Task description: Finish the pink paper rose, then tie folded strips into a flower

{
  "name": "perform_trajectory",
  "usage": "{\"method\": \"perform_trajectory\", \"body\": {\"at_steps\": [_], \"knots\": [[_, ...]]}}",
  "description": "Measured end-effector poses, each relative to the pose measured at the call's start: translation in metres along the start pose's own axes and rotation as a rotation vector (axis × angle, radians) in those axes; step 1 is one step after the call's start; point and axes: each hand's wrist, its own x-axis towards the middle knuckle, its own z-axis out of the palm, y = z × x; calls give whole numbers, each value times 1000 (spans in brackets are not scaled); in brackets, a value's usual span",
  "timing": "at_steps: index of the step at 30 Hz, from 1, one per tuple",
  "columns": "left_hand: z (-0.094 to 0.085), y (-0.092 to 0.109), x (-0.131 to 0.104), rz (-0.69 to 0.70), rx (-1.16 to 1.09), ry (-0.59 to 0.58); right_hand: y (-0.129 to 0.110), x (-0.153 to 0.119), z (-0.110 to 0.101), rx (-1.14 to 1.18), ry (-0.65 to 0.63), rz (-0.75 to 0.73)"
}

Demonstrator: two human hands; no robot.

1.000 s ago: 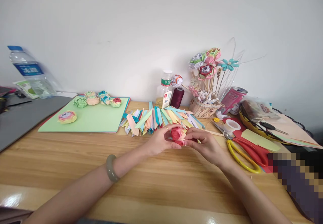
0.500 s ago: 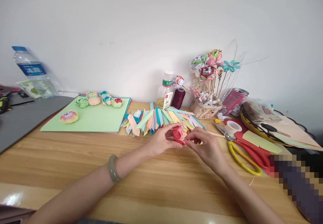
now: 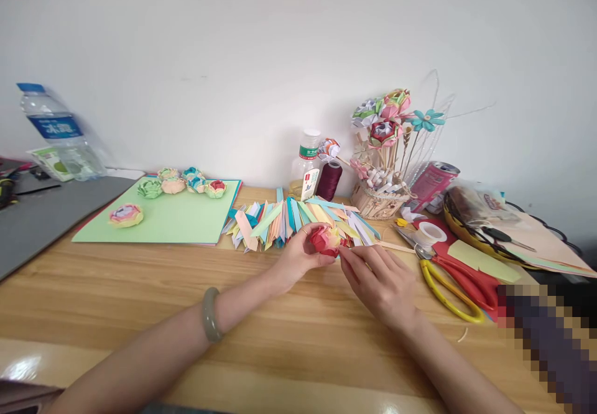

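Note:
A red and pale yellow folded paper flower [image 3: 325, 240] is held above the wooden table [image 3: 280, 345]. My left hand [image 3: 298, 258] grips it from the left, thumb below and fingers behind. At its lower right edge, the fingers of my right hand [image 3: 380, 280] are pinched together; whatever is between the fingertips is too small to make out. Just behind the flower lies a heap of coloured paper strips [image 3: 280, 221]. Several finished paper flowers [image 3: 173, 184] rest on a light green sheet [image 3: 172, 224] at the left, one pink and yellow flower [image 3: 125, 215] nearer me.
Scissors [image 3: 454, 283] with red and yellow handles lie right of my right hand, beside a white spool [image 3: 430, 232]. Along the wall stand a small bottle [image 3: 305, 165], a maroon thread cone [image 3: 329, 181] and a basket of paper flowers [image 3: 380, 201]. A water bottle [image 3: 60, 131] leans far left.
The flower has turned in my left hand, showing more yellow, and shifted slightly left. My right hand has rolled over, its back now more visible, with its fingers closer together.

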Motion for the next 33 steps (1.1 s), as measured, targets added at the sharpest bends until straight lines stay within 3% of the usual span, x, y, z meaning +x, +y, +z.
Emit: {"method": "perform_trajectory", "body": {"at_steps": [4,8,13,21,27,33], "knots": [[0,5,-1,-77,-168,-28,3,1,-1,109,94,-77],[0,9,-2,-123,-247,-76,5,5,0,232,225,59],[0,10,-3,-152,-260,-114,6,7,3,360,119,137],[-2,11,-4,-178,-298,-118,7,4,-2,219,78,-134],[-2,13,-5,-218,-303,-160,6,6,-3,432,148,88],[-3,13,-5,-239,-320,-172,7,7,-4,511,-13,22]]}}
